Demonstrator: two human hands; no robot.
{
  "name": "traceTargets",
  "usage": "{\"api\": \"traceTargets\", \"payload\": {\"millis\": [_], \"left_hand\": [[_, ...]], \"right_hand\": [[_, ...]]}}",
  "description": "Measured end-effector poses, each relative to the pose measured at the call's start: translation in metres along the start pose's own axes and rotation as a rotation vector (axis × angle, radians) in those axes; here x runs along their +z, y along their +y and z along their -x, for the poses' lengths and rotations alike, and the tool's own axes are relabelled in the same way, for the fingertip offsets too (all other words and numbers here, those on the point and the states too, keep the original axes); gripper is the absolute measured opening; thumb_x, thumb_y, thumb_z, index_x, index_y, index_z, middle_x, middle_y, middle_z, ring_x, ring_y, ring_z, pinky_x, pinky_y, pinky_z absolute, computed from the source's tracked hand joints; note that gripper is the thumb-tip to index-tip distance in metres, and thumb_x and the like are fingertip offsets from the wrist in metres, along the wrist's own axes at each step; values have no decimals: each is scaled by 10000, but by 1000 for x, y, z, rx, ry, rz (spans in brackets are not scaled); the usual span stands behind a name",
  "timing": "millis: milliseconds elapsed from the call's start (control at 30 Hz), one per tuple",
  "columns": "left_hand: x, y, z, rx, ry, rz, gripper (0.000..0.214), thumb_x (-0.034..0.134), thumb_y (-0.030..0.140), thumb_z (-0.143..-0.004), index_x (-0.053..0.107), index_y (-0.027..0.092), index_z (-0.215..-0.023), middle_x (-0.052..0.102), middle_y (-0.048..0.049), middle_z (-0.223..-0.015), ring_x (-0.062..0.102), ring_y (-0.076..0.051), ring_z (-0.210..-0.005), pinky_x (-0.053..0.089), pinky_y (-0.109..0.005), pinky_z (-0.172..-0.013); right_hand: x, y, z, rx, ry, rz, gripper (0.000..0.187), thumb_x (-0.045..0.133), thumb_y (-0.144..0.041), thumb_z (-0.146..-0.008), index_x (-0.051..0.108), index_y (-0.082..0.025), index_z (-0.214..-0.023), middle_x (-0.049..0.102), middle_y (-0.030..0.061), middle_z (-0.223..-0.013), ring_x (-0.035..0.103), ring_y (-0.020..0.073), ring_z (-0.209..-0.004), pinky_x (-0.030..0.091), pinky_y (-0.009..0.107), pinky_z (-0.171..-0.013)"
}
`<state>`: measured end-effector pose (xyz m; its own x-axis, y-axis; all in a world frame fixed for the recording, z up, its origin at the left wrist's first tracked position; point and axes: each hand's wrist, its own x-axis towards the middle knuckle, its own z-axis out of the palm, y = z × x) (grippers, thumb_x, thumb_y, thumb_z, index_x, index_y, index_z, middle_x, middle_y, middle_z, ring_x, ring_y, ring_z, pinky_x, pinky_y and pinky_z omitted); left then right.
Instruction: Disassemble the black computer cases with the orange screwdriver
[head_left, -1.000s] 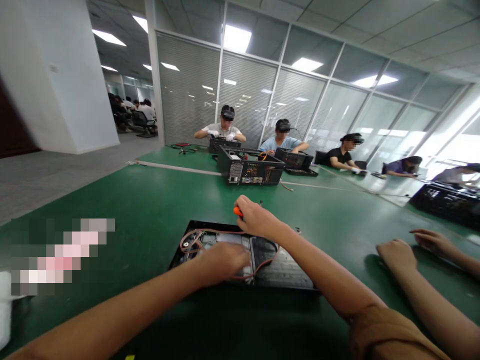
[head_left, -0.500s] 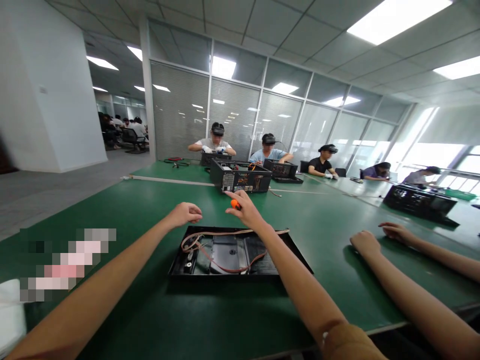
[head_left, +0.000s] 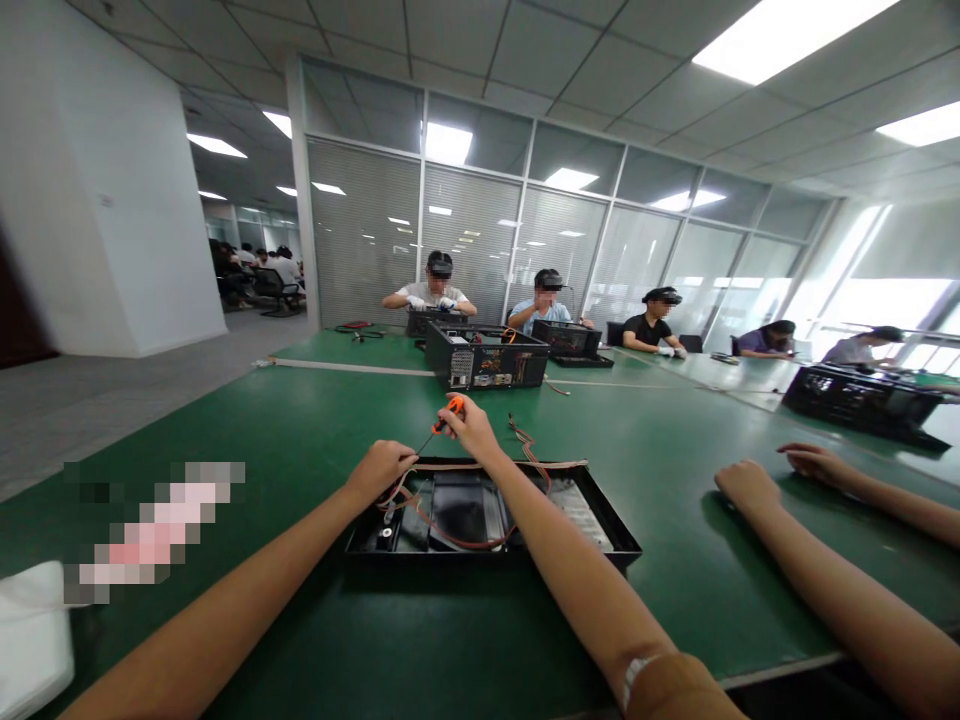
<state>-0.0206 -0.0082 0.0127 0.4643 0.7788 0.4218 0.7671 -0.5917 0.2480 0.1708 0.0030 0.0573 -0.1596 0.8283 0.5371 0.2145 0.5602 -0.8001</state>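
Observation:
My right hand (head_left: 471,430) is closed around the orange and black handle of a screwdriver (head_left: 448,411). Its thin shaft slants down and left, with the tip by the fingers of my left hand (head_left: 382,470). Those fingers are curled together at the back left corner of a black computer case front panel (head_left: 457,505), and whatever they pinch is hidden. The panel lies hollow side up on the green table. Reddish cables (head_left: 487,543) loop inside it, and one bundle (head_left: 525,438) reaches over the back edge onto the tabletop.
An opened black computer case (head_left: 487,358) stands farther back, ahead of my hands. Another person's hands (head_left: 748,487) rest on the table (head_left: 660,590) at the right. A white object (head_left: 34,625) sits at the lower left. Several people work across the table.
My right hand has turned the screwdriver so its shaft points down toward my left hand. The left hand has come down to the panel's back left corner. The cable bundle now extends behind the panel.

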Motion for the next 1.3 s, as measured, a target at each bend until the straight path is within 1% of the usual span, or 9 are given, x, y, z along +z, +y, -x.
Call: {"api": "traceTargets", "payload": {"millis": [133, 233, 367, 533, 767, 900, 1000, 1133, 1300], "left_hand": [[3, 1, -1, -36, 11, -81, 291, 427, 304, -829, 659, 172, -711, 655, -48, -702, 566, -130, -663, 339, -204, -637], [5, 1, -3, -41, 12, -110, 268, 440, 285, -816, 652, 168, -703, 648, -51, -684, 558, -128, -637, 331, -205, -612], [6, 2, -7, -47, 18, -143, 259, 456, 278, -796, 640, 160, -658, 629, -48, -629, 534, -121, -576, 312, -209, -573], [9, -1, -11, -25, 14, -127, 245, 463, 274, -785, 647, 161, -670, 636, -45, -631, 536, -118, -566, 307, -208, -563], [15, -9, -13, -10, 34, -91, 226, 486, 296, -769, 665, 170, -709, 658, -54, -687, 560, -131, -622, 329, -209, -596], [14, -7, -13, -22, 29, -76, 221, 497, 302, -762, 662, 168, -701, 652, -46, -671, 546, -120, -598, 327, -202, -582], [14, -7, -14, -30, 20, -48, 204, 507, 292, -755, 665, 168, -718, 648, -35, -663, 542, -111, -591, 328, -193, -575], [14, -7, -14, -28, 18, -35, 207, 500, 284, -756, 665, 165, -717, 642, -28, -650, 540, -104, -585, 334, -188, -577], [10, -3, -12, -32, 12, -5, 211, 493, 289, -756, 660, 162, -737, 647, -29, -669, 554, -110, -604, 358, -186, -587]], "right_hand": [[8, 4, 0, -13, 45, -82, 355, 597, -371, -676, 475, -177, -947, 551, -34, -673, 508, 78, -499, 428, 193, -481], [11, 7, 0, -30, 62, -126, 309, 582, -384, -689, 471, -174, -887, 553, -16, -716, 518, 81, -547, 432, 192, -504], [12, 10, 2, -13, 81, -132, 314, 539, -385, -729, 474, -176, -954, 552, -14, -722, 507, 79, -526, 418, 190, -483], [12, 7, 5, -106, 36, -65, 341, 531, -357, -750, 485, -185, -1041, 571, -5, -778, 510, 79, -561, 435, 200, -553], [16, 6, 7, -172, -12, 61, 412, 514, -346, -778, 460, -185, -1153, 547, -18, -727, 496, 82, -576, 437, 205, -594], [17, 9, 7, -195, 20, 45, 505, 511, -329, -787, 341, -194, -1243, 565, -7, -780, 536, 96, -648, 452, 231, -674], [18, 10, 6, -193, 39, -14, 492, 503, -328, -793, 287, -190, -1213, 583, 9, -823, 558, 108, -677, 460, 250, -696], [17, 10, 6, -189, 27, -5, 381, 453, -312, -819, 312, -199, -1154, 591, 19, -855, 564, 118, -724, 454, 273, -743], [14, 7, 6, -179, 145, 140, 398, 425, -281, -824, 369, -156, -1198, 538, 75, -959, 528, 122, -727, 423, 282, -789]]}}
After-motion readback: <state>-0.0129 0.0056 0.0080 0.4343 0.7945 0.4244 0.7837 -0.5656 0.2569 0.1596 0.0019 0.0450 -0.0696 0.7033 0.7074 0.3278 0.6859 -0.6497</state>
